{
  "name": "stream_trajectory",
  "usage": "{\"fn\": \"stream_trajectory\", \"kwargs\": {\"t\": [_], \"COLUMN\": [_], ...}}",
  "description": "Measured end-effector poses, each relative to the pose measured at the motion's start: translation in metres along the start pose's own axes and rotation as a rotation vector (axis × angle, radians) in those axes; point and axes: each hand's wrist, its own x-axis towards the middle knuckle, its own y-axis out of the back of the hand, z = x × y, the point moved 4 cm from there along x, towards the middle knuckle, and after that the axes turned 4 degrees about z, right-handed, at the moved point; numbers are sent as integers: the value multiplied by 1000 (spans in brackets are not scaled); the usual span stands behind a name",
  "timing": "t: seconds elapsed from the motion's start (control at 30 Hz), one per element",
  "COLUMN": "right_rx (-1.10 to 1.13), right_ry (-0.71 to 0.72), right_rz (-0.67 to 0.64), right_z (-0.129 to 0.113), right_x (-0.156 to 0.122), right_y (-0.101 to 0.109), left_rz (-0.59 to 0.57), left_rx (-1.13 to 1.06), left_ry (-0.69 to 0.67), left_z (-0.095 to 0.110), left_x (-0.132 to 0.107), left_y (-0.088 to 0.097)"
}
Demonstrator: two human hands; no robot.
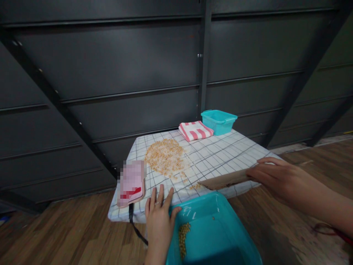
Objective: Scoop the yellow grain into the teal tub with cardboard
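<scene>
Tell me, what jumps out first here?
The pile of yellow beans on the checked table, middle-left. At the near edge, the left hand touches a big turquoise tub with a few beans inside, and the right hand holds a brown cardboard strip.

Checked table (220, 154); grain pile (164, 156); striped towel (195, 130); teal tub (219, 121)

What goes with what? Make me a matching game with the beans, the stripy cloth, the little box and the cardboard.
1. bean pile
2. striped cloth
3. small teal box
4. cardboard strip

A. held by the right hand
B. farthest back, beside the cloth
C. red and white
D. spread on the checked tablecloth

Pairs: 1-D, 2-C, 3-B, 4-A.
</scene>
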Motion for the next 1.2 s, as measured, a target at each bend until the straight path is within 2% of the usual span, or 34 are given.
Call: {"fn": "stream_trajectory", "kwargs": {"t": [0.17, 0.37, 0.8, 1.2], "right_rx": [16, -15, -201, -82], "right_ry": [16, 31, 213, 131], "right_rz": [-29, 24, 148, 123], "right_z": [-3, -8, -29, -18], "right_x": [-4, 0, 0, 2], "right_y": [1, 10, 26, 29], "left_rz": [-14, -27, -4, -20], "left_rx": [14, -32, -17, -22], "left_ry": [6, 30, 20, 27], "left_z": [1, 2, 2, 1], "left_x": [1, 1, 2, 2], "left_y": [2, 2, 3, 1]}}
